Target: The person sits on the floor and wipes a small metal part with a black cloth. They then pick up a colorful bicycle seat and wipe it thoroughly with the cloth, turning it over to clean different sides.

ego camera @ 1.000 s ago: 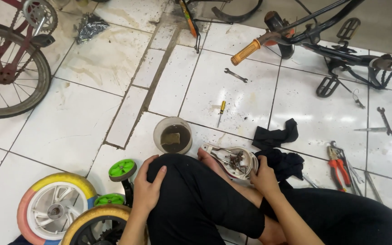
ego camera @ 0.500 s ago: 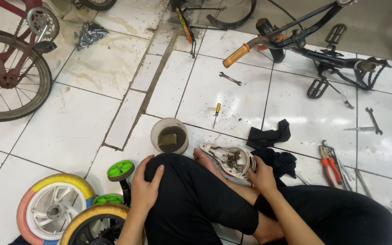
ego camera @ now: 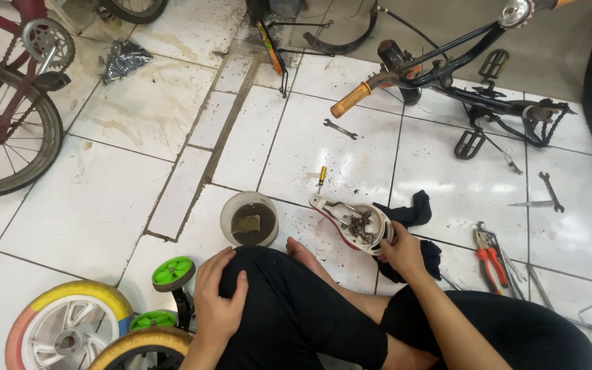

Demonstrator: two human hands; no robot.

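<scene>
2 hands split up: right hand (ego camera: 400, 252) fingers pinching the rim of the parts-filled saddle shell (ego camera: 353, 223) to steady it, left hand (ego camera: 218, 301) fingers spread flat on the knee (ego camera: 268, 274) for support.

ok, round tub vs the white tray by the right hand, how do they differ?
The round tub is a circular, translucent container holding dark murky liquid with a square pad in it; the white tray is elongated with a red edge and holds small metal parts. The tub stands free on the floor tiles, while the right hand grips the tray at its rim. The left hand rests on the knee. Both are open-topped and sit on the floor.
</scene>
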